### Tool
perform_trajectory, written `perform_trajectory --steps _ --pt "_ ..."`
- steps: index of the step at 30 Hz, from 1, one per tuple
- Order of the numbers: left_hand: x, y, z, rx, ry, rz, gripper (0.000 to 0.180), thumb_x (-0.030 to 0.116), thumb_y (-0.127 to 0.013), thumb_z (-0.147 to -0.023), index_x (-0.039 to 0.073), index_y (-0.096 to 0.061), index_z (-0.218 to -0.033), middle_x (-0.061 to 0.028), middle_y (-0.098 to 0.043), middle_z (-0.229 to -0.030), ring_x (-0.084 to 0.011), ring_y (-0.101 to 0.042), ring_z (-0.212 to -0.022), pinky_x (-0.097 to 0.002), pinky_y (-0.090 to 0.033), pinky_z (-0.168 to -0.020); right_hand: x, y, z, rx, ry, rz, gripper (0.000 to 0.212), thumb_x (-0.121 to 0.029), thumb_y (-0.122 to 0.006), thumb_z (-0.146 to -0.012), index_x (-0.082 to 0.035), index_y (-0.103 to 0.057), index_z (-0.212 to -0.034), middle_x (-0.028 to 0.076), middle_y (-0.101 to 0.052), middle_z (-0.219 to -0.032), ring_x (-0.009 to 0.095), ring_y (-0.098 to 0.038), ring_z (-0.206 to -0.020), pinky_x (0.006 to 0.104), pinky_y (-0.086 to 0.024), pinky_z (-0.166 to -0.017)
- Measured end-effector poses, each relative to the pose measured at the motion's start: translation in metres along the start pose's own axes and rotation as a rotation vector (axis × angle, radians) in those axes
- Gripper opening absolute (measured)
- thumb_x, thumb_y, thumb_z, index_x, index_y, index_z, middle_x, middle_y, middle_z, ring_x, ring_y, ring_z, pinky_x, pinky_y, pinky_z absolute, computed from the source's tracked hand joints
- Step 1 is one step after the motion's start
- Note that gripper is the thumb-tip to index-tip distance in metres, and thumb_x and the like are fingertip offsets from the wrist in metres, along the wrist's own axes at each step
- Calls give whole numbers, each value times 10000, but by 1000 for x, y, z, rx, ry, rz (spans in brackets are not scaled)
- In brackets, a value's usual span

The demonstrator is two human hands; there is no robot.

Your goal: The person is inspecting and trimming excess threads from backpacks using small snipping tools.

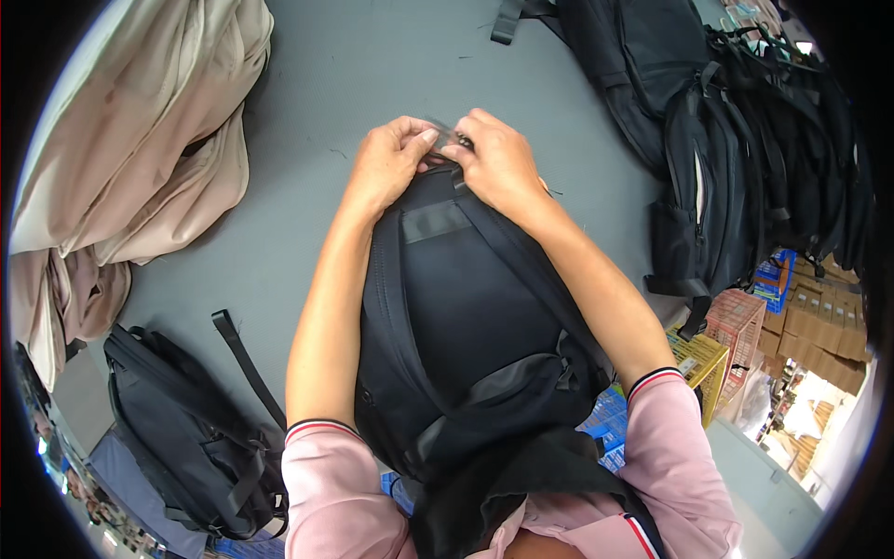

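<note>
A black backpack (pixel 475 307) lies in front of me on the grey table, its shoulder straps facing up and its lower end against my body. Both hands meet at its top end. My left hand (pixel 396 158) is closed, with thumb and forefinger pinched together. Close beside it my right hand (pixel 498 158) is also closed, fingers curled in toward the left fingertips. Something thin and greyish shows between the two hands, with a small dark piece at the right fingers; I cannot make out what either is. The fingers partly hide the backpack's top edge.
Beige fabric pieces (pixel 177 140) are heaped at the left. Another black backpack (pixel 191 429) lies at the lower left, its loose strap (pixel 247 363) across the table. Several black backpacks (pixel 717 177) pile up at the right edge. Beyond stand a yellow crate (pixel 700 359) and cardboard boxes (pixel 824 321).
</note>
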State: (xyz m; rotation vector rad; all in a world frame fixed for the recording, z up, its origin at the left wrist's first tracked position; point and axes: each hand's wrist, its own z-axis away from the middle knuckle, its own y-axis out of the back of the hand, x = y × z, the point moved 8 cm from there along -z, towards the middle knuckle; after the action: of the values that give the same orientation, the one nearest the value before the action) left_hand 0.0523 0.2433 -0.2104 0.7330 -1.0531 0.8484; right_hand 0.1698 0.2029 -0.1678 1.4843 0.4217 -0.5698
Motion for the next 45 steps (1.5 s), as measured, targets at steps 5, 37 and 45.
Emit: perform_trajectory --steps 5,37,45 --pt "-1 -3 -1 -10 35 4 211 199 -555 -926 31 -631 -1028 -12 -645 -792 -55 -526 -663 -202 -436 -613 22 3 2 101 -62 -162 172 -161 -655 -810 3 -610 -837 121 -581 -856 333 -590 -797 421 -454 -675" --pt "-2 1 5 -64 24 93 241 154 -570 -900 35 -622 -1104 -4 -649 -876 -48 -495 -690 -191 -424 -676 25 30 25 0 -171 -140 162 -220 -674 -786 -84 -671 -875 42 -586 -845 200 -612 -785 342 -471 -706" --pt "-6 4 -1 -353 113 226 240 158 -642 -863 5 -639 -1048 -50 -653 -825 -85 -590 -755 -204 -481 -708 28 1 16 -213 -270 -280 207 -182 -674 -798 -54 -689 -959 101 -663 -914 227 -623 -843 330 -471 -757"
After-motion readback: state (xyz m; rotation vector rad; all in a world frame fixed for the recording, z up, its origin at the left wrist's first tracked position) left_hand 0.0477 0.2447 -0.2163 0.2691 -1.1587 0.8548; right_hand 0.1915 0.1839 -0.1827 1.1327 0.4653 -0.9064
